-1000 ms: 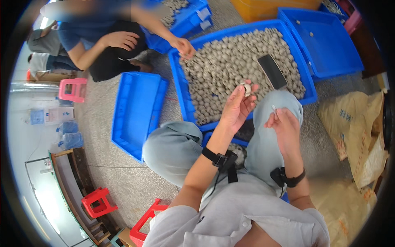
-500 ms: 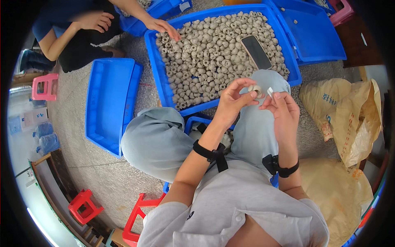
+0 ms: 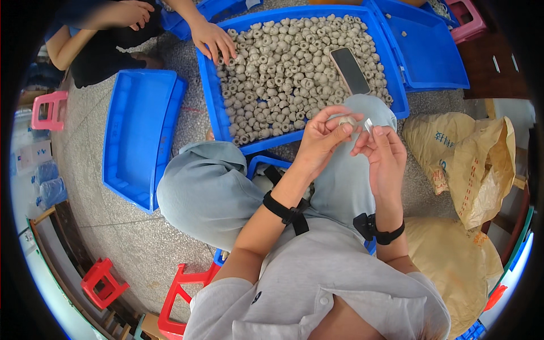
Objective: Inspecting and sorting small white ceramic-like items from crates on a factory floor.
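Above my right knee, my left hand [image 3: 324,139] pinches a small beige round piece [image 3: 347,120] with a hole in it between thumb and fingers. Close beside it on the right, my right hand [image 3: 386,158] is closed on a small flat silvery strip [image 3: 369,124], blade-like in shape, its tip sticking up past the fingers. The strip and the piece are apart. Just beyond both hands stands a big blue tray [image 3: 206,85] heaped with many similar beige pieces [image 3: 283,68]. A phone [image 3: 350,71] lies face up on the heap.
At the far left, a co-worker's hand [image 3: 214,41] reaches over the tray's edge. An empty-looking blue bin [image 3: 133,136] stands left, another [image 3: 428,51] far right. Yellowish sacks [image 3: 447,266] lie at my right. Red stools [image 3: 102,283] and a pink stool [image 3: 48,110] stand left.
The view has shifted slightly. My left hand has turned the beige piece, so its hole shows less. The co-worker's hand has drawn back left over the tray's corner.
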Tool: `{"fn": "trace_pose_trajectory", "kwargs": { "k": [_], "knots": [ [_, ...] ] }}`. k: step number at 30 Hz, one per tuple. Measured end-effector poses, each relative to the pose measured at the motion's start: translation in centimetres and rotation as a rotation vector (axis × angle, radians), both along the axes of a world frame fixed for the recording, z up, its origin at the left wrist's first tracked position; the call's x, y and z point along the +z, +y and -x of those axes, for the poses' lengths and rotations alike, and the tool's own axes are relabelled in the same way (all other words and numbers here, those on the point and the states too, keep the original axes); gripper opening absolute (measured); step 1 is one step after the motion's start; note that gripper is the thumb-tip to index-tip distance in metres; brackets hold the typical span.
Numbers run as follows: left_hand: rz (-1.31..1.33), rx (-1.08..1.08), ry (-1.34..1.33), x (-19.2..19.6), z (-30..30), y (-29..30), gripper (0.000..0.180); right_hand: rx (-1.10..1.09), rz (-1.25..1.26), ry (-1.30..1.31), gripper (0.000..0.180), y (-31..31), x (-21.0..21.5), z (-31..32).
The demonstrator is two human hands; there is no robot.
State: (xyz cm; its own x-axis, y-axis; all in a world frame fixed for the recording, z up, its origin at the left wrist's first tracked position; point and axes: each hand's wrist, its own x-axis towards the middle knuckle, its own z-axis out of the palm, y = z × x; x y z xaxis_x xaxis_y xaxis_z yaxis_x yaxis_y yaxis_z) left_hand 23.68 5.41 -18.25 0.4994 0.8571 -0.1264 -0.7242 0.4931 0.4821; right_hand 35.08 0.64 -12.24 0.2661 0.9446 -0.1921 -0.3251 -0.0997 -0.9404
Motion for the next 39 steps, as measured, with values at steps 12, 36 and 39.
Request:
{"fn": "trace_pose_trajectory", "kwargs": {
  "k": [12,36,39],
  "knots": [
    [0.052,-0.047,-0.039,-0.2,0.5,-0.1,0.036,-0.469,-0.129,0.153,0.024,-0.5,-0.2,-2.1],
    [-0.255,-0.054,0.328,2.3,1.6,-0.3,0.025,-0.409,-0.13,0.184,0.023,-1.5,0.4,-5.8],
    [-0.255,-0.093,0.457,3.4,2.6,-0.6,0.025,-0.002,-0.015,0.018,0.024,-1.3,1.4,-1.7]
  ]
}}
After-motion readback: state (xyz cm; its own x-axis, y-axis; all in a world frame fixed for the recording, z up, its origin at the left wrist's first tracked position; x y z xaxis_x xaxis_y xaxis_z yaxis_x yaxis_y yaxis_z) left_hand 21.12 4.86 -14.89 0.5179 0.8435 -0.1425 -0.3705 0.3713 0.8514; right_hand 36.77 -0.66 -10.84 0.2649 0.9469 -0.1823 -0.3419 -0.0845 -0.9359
